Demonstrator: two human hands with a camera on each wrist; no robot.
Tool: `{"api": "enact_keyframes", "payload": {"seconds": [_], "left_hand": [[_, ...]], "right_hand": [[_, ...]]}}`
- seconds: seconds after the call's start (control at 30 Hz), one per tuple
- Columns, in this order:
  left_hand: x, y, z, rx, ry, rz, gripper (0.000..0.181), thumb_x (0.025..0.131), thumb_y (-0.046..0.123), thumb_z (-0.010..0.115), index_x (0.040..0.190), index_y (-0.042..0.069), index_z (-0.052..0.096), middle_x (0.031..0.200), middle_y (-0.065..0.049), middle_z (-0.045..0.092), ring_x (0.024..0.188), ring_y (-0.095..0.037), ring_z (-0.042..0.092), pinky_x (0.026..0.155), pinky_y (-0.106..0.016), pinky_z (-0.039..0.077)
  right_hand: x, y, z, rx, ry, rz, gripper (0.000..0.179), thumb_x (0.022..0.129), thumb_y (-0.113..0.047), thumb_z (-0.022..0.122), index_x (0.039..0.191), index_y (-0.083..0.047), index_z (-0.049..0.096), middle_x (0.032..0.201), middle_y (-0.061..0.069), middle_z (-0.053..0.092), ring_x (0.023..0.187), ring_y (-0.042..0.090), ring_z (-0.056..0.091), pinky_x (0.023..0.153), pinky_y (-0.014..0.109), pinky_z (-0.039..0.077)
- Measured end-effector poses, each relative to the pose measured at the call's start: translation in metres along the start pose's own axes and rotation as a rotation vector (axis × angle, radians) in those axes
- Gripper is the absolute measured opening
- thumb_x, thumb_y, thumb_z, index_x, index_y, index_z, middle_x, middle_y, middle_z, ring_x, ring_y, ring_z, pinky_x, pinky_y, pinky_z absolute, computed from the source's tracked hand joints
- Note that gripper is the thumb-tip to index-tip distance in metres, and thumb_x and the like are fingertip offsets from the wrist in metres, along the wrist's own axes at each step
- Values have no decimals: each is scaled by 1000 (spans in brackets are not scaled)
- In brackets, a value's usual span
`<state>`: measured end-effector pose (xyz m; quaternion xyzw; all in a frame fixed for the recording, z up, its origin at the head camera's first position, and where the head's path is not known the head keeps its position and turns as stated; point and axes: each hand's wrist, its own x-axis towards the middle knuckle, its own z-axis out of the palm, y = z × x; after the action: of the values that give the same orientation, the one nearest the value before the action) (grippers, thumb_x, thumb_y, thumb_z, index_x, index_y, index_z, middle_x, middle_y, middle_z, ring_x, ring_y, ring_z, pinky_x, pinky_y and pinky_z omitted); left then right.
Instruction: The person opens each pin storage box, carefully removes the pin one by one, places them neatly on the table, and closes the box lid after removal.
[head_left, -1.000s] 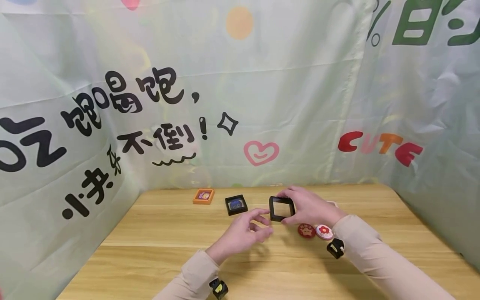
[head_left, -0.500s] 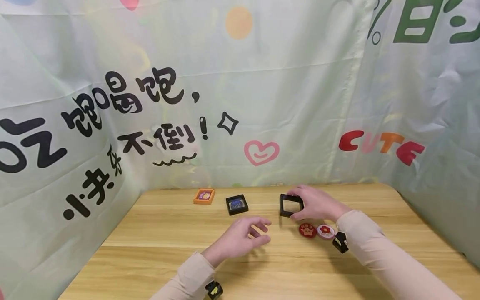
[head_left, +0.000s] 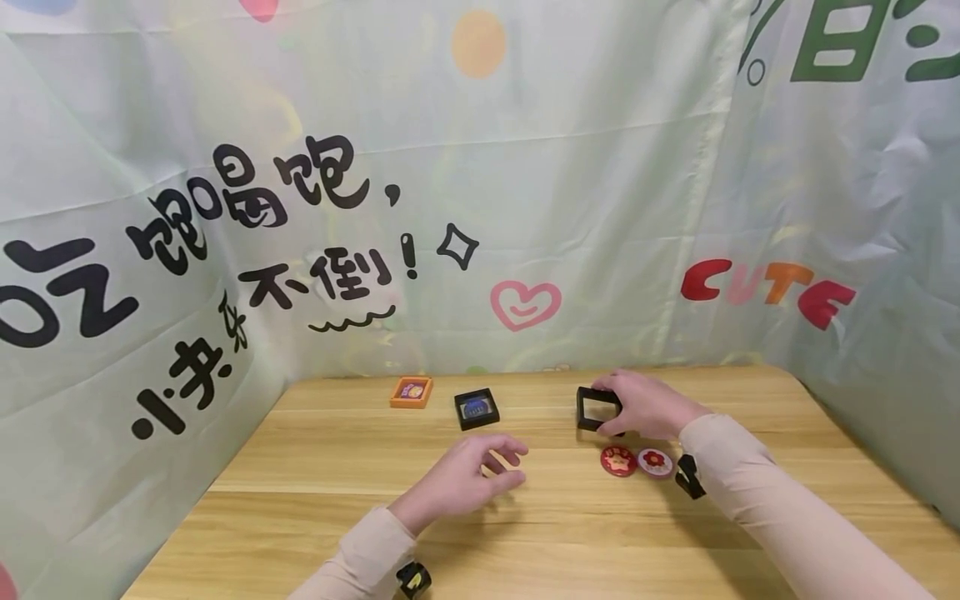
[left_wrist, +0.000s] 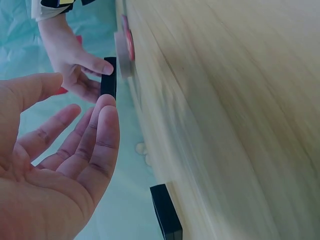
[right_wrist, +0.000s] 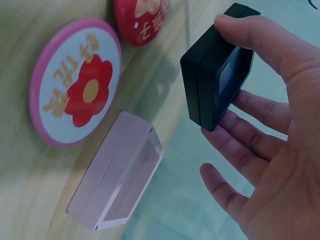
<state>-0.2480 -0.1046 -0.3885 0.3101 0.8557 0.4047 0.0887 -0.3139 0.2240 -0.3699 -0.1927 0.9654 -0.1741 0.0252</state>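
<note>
My right hand (head_left: 651, 407) grips a square black frame (head_left: 582, 411) with a see-through middle, held above the back right of the table. In the right wrist view, the thumb presses one edge of this frame (right_wrist: 202, 75) and fingers lie against the opposite edge. Below that hand are a red round badge (head_left: 618, 461) with a star and a white badge (head_left: 655, 462) with a red flower and pink rim. A pale pink frame (right_wrist: 115, 175) shows beside them in the right wrist view; the hand hides it in the head view. My left hand (head_left: 459, 477) hovers with relaxed fingers, holding nothing.
Another black frame (head_left: 476, 409) with a blue piece inside lies at the back, beyond the left hand. Left of it is an orange frame (head_left: 411, 392) with a purple picture. A printed cloth (head_left: 600, 208) hangs along the wooden table's (head_left: 525, 542) back and sides.
My right hand has moved to the right, carrying the black frame. My left hand has drawn back to the left, away from that frame.
</note>
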Motion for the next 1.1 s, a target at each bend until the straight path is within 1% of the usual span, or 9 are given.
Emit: {"api": "enact_keyframes", "payload": {"seconds": [0.1, 0.2, 0.33, 0.43, 0.53, 0.63, 0.8, 0.93, 1.1], "left_hand": [[-1, -3, -2, 9, 5, -2, 31, 105, 26, 72, 132, 11, 73, 123, -14, 75, 97, -9, 71, 84, -24, 59], [-3, -6, -4, 12, 10, -11, 30, 105, 26, 71, 131, 11, 73, 124, -13, 75, 97, -9, 71, 85, -25, 59], [-4, -8, -6, 14, 18, -22, 28, 105, 26, 72, 130, 13, 74, 124, -12, 74, 97, -8, 70, 85, -25, 59], [-5, -9, -6, 9, 20, -17, 28, 105, 24, 72, 129, 11, 74, 125, -13, 74, 97, -10, 71, 84, -25, 59], [-6, -10, -7, 2, 20, -18, 28, 104, 23, 72, 128, 9, 74, 126, -14, 74, 98, -11, 71, 84, -25, 60], [-6, -11, -8, 2, 30, -26, 31, 104, 24, 73, 131, 9, 72, 122, -11, 74, 97, -10, 71, 82, -24, 60], [-3, -12, -12, 0, 56, -21, 36, 103, 22, 74, 137, 11, 66, 112, -2, 73, 95, -11, 71, 78, -24, 59], [-1, -9, -16, 11, 69, -4, 35, 102, 21, 74, 135, 11, 67, 111, -1, 73, 93, -12, 72, 78, -23, 59], [0, -8, -16, 24, 66, -4, 35, 102, 23, 75, 134, 11, 67, 111, -2, 74, 93, -11, 72, 79, -23, 60]], "right_hand": [[1, 3, 0, -10, -9, 4, 76, 85, -34, 93, 145, 1, 62, 147, 26, 60, 131, 45, 62, 111, 64, 51], [3, 6, 2, -13, -21, 17, 76, 84, -33, 94, 144, 0, 62, 146, 27, 61, 128, 44, 63, 109, 63, 53], [6, 9, 4, -11, -44, 47, 76, 83, -32, 95, 144, 0, 63, 142, 24, 63, 126, 42, 64, 107, 62, 54], [9, 11, 6, -27, -61, 58, 76, 82, -32, 96, 143, 1, 64, 138, 21, 65, 124, 39, 65, 106, 59, 55], [12, 13, 7, -50, -82, 58, 77, 81, -31, 96, 143, 2, 64, 136, 21, 66, 122, 38, 66, 103, 57, 57], [15, 14, 6, -68, -106, 66, 77, 81, -30, 96, 144, 1, 65, 138, 21, 66, 122, 39, 65, 103, 59, 56], [20, 13, 6, -106, -124, 65, 76, 80, -32, 97, 143, 0, 66, 139, 21, 67, 123, 40, 66, 104, 67, 50], [20, 13, 5, -97, -137, 73, 76, 80, -31, 97, 141, 0, 67, 142, 21, 68, 123, 39, 66, 104, 64, 53], [20, 11, 2, -68, -170, 76, 73, 80, -24, 97, 140, 4, 67, 145, 23, 67, 131, 44, 63, 106, 58, 56]]}}
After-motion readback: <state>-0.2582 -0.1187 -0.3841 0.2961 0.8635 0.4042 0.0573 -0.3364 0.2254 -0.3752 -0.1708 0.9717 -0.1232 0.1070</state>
